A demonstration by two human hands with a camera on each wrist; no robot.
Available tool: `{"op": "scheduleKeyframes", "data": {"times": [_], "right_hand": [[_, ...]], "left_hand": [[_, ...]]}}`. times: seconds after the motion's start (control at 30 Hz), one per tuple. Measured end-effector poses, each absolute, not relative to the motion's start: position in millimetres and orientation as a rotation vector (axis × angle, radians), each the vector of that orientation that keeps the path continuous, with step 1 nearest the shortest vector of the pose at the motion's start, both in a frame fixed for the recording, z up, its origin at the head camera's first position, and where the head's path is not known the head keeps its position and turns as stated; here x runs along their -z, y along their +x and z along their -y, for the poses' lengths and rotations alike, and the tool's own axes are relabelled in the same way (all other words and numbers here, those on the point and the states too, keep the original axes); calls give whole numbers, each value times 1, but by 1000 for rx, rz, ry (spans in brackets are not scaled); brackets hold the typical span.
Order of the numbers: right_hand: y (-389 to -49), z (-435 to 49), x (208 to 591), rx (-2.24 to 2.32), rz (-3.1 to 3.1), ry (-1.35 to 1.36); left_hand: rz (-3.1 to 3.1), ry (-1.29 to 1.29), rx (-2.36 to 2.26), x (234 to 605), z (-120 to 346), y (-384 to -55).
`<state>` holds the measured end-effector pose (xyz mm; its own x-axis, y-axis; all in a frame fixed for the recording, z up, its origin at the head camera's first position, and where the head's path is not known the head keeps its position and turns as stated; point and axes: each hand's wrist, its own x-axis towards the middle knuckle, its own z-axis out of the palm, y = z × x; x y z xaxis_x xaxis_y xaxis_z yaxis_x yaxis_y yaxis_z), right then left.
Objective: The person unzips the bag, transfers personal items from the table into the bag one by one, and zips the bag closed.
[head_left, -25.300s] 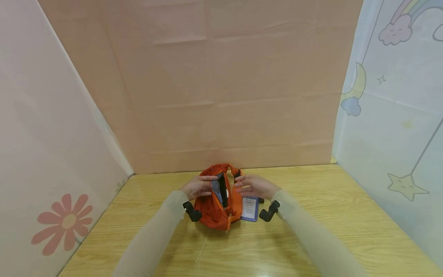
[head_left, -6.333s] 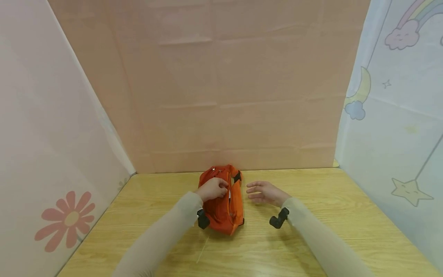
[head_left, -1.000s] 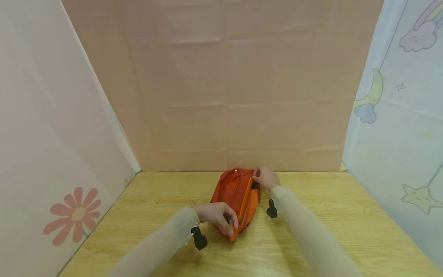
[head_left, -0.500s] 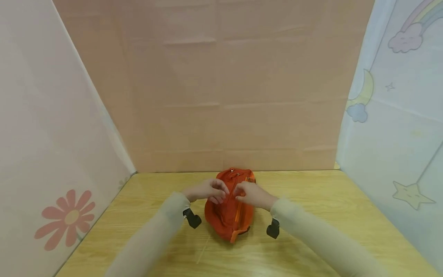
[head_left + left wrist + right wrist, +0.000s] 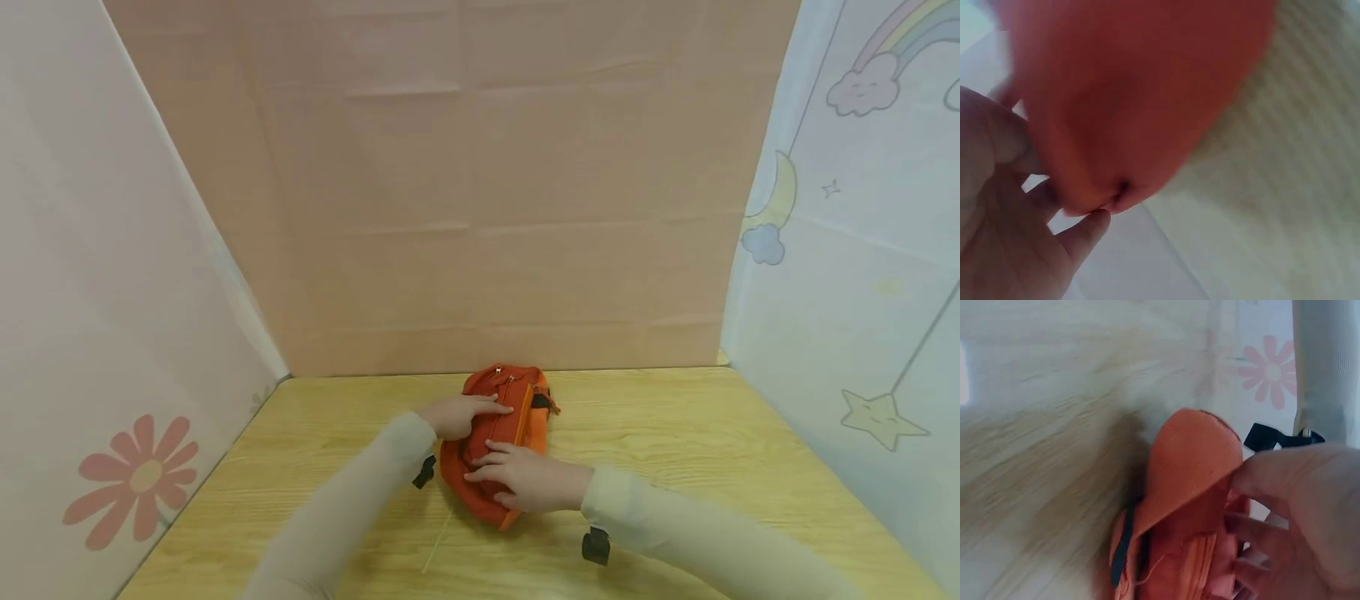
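A red-orange waist bag [image 5: 519, 423] lies on the wooden table, with zip pulls at its far end and an orange zip strip along its right side. My left hand [image 5: 459, 415] rests on its upper left, fingers stretched across the fabric. Nearer to me, my right hand [image 5: 531, 479] lies over the bag's lower part with fingers spread. In the left wrist view, the fingertips of the left hand [image 5: 1010, 212] touch the bag [image 5: 1147, 81]. The right wrist view has the right hand [image 5: 1310, 512] along the side of the bag [image 5: 1191, 462]. The bag's inside is hidden.
The wooden table [image 5: 637, 433] extends on both sides of the bag. A tan backdrop [image 5: 480, 208] stands right behind it. Pale patterned sheets [image 5: 825, 292] hang at left and right. Each wrist carries a small black camera [image 5: 596, 546].
Earlier the bag gaped and a blue-framed card lay beside it; the card is out of sight and the opening looks closed. Lately both hands flattened onto the bag, the right moving nearer me.
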<state>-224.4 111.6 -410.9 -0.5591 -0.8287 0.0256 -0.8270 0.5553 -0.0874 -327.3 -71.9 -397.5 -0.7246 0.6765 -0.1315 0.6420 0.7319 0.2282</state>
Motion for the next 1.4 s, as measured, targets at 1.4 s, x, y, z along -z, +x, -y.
{"op": "scheduleKeyframes", "data": {"times": [1.4], "right_hand": [[-271, -201, 408, 345, -2842, -575]], "left_hand": [[-2641, 943, -156, 399, 58, -294]]}}
